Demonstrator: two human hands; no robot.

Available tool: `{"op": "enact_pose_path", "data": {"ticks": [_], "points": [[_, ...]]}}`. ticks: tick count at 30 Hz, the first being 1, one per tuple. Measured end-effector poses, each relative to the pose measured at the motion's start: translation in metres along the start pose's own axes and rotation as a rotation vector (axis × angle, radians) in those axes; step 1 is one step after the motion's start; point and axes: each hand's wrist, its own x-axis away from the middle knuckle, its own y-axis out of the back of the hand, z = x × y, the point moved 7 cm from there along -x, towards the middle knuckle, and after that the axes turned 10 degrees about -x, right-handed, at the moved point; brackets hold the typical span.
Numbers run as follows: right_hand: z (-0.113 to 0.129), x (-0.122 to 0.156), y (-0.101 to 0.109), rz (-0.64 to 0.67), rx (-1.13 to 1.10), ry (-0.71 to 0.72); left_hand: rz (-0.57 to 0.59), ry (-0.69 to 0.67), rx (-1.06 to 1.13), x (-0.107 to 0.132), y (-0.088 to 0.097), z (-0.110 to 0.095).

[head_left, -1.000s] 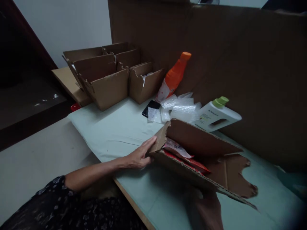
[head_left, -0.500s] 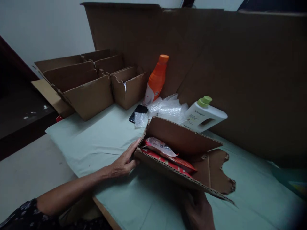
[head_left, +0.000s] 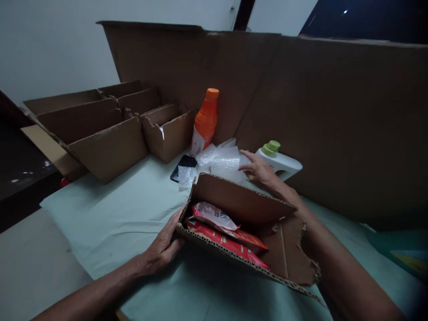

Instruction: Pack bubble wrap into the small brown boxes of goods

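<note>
My left hand (head_left: 166, 244) grips the left end of an open cardboard box (head_left: 230, 187), its thumb on the near side. Inside the box lie a red packet (head_left: 227, 240) along the near wall and a red-and-white packet (head_left: 216, 216) against it. Beyond the box, my right hand (head_left: 259, 169) is stretched out with fingers apart, beside several pieces of bubble wrap (head_left: 220, 157); whether the fingertips touch them I cannot tell. My right forearm passes by the box's right end and partly covers a white bottle with a green cap (head_left: 271, 147).
An orange-capped bottle (head_left: 205, 120) stands behind the bubble wrap. A black phone (head_left: 183, 167) lies partly under one piece. Divided cardboard boxes (head_left: 110, 142) stand at the left. A tall cardboard panel (head_left: 334, 125) closes off the back. Light green cloth (head_left: 110, 214) covers the table.
My right hand has left the near side of the box and reached over to the bubble wrap. My left hand keeps its hold. The whole view has shifted slightly.
</note>
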Motion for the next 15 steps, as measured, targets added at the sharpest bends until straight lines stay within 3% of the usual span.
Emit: {"op": "enact_pose_path", "data": {"ticks": [3, 6, 9, 11, 13, 15], "points": [[0.001, -0.020, -0.001, -0.025, -0.023, -0.012, 0.013, -0.008, -0.071, 0.000, -0.001, 0.002], [0.001, 0.010, 0.043, -0.247, -0.098, -0.140, 0.020, 0.001, -0.083, 0.001, -0.002, 0.002], [0.003, 0.083, 0.105, -0.620, -0.223, -0.329, 0.018, 0.014, -0.061, 0.000, 0.000, -0.003], [0.011, 0.138, 0.131, -0.762, -0.230, -0.416, 0.003, 0.036, -0.053, 0.000, 0.002, -0.005], [0.019, 0.190, 0.140, -0.801, -0.236, -0.508, -0.009, 0.062, -0.051, 0.000, 0.004, -0.003], [0.022, 0.236, 0.135, -0.775, -0.227, -0.606, -0.011, 0.082, -0.054, 0.000, 0.003, 0.000]]}}
